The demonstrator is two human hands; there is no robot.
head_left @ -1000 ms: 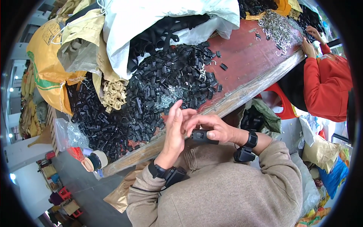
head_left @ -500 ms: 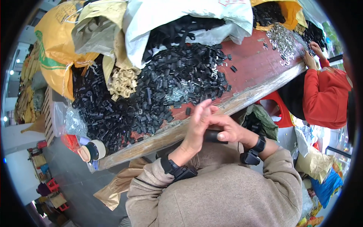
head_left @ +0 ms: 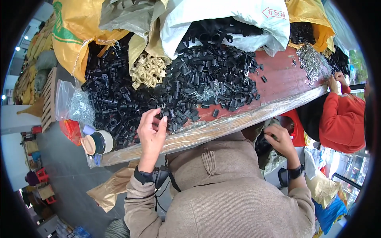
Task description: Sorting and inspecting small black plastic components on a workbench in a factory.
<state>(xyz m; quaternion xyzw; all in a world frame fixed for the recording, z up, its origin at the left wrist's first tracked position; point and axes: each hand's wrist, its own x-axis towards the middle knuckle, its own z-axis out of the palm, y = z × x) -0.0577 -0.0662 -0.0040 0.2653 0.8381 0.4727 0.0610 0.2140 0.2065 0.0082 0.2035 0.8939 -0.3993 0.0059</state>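
My left hand point(head_left: 152, 133) is at the table's near edge, its fingertips over the front of a heap of small black plastic pieces point(head_left: 186, 105). Its thumb and curved fingers stand apart, and I see nothing gripped between them. A small pale bit lies by the fingertips, too tiny to name. Off the table's edge to the right, my right hand point(head_left: 281, 139) hovers over a dark green sack point(head_left: 274, 163) with black contents. Its fingers are loosely bent, thumb apart from them, with nothing visible inside. Both wrists wear black strapped devices.
Black cylindrical parts point(head_left: 113, 85), beige clips point(head_left: 149, 71) and small silvery pieces point(head_left: 210, 92) cover the table. A white sack point(head_left: 234, 10) and a yellow sack point(head_left: 71, 35) stand behind. A lidded jar point(head_left: 104, 142) sits at the left corner. A person in red point(head_left: 342, 121) works at right.
My hands, close together before, have parted. The left went left to the black heap; the right went right over the green sack. The dark piece between them is out of sight.
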